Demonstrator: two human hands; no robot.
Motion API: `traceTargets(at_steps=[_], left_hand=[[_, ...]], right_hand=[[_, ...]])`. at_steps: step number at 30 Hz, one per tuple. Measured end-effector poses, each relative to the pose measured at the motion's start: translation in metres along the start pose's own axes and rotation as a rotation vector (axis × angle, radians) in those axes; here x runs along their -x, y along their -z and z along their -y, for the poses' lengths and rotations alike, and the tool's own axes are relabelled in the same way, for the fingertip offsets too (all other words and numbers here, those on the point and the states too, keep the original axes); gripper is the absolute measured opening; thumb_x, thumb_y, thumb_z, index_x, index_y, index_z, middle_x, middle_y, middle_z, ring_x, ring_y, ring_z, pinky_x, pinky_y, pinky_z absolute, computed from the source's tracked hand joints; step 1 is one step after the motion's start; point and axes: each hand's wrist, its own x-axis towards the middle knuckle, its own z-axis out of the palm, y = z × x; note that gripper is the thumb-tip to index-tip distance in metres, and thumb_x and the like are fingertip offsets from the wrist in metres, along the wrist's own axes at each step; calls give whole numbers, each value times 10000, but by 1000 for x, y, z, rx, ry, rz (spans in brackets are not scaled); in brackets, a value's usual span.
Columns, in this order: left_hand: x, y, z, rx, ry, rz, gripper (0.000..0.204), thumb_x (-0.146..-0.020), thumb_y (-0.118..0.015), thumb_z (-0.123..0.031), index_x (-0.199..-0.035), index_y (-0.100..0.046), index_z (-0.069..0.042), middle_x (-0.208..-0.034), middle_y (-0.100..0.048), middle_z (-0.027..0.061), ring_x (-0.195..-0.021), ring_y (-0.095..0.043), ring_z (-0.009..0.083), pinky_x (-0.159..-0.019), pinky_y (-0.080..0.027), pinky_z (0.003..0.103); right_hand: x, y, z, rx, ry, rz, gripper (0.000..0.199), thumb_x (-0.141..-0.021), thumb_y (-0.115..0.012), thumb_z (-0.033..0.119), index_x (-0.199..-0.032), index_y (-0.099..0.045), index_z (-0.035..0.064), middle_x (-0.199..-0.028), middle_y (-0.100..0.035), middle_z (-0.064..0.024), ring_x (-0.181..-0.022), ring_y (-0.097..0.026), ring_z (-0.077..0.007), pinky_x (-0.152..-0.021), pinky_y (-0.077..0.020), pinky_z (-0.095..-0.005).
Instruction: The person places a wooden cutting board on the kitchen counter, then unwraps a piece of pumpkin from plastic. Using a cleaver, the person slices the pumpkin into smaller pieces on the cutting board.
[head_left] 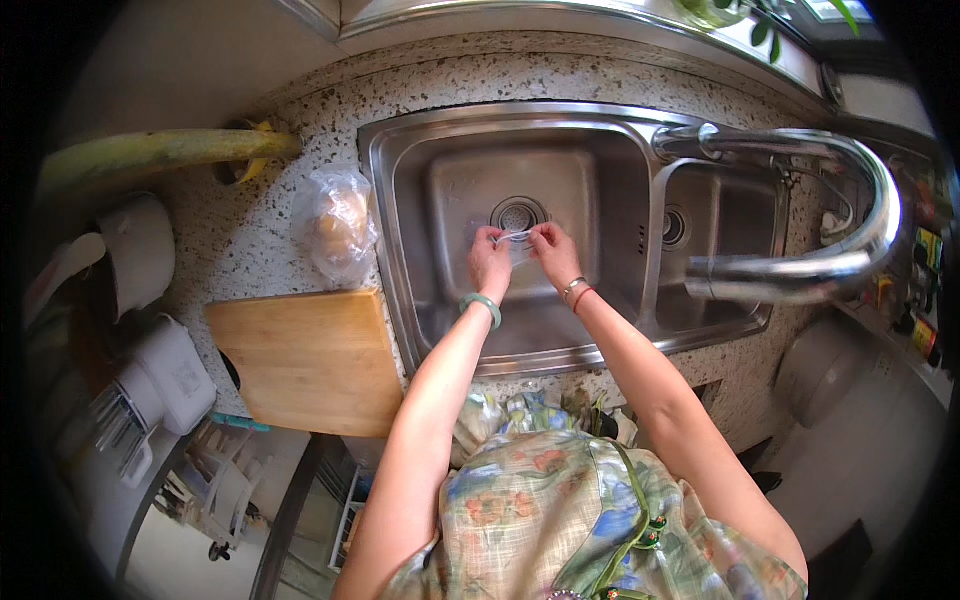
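Both my hands are over the larger left basin of a steel sink (610,170), just on the near side of its round drain strainer (517,215). Between them stretches a small, thin, whitish see-through piece (514,239), like plastic film; its exact kind is too small to make out. My left hand (490,262), with a pale green bangle at the wrist, pinches one end. The other end is pinched by the fingers of my right hand (556,256), which wears a metal bracelet and a red cord.
Left of the sink, a clear plastic bag (342,225) of round yellowish items lies beside a wooden cutting board (305,355). A long green gourd-like vegetable (170,155) reaches in from the left. The chrome faucet (870,190) arches over the smaller right basin (700,300).
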Motion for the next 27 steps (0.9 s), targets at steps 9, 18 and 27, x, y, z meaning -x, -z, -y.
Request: traceTargets(at_steps=[9, 18, 27], left_hand=[[-35, -38, 23, -11, 74, 60, 130, -865, -649, -107, -982, -642, -51, -894, -698, 199, -870, -673, 386, -774, -521, 456], [-35, -50, 40, -57, -16, -48, 116, -883, -640, -95, -975, -657, -26, -793, -694, 168, -733, -681, 303, -713, -529, 413], [-29, -42, 27, 98, 70, -61, 212, -844, -673, -26, -1030, -572, -23, -876, -647, 170, -811, -634, 339, -767, -499, 443]], right_hand=[[-52, -16, -55, 709, 342, -67, 92, -938, -572, 71, -1023, -575, 34, -809, -683, -179, -726, -691, -341, -651, -544, -439], [-57, -15, -54, 1240, 346, 258, 138, -899, -551, 114, -990, -621, 37, -925, -709, -186, -837, -714, -348, -737, -568, -473], [-45, -7, -31, 1304, 517, 285, 147, -848, -564, 74, -982, -621, 67, -954, -683, -150, -931, -664, -322, -801, -545, -420]])
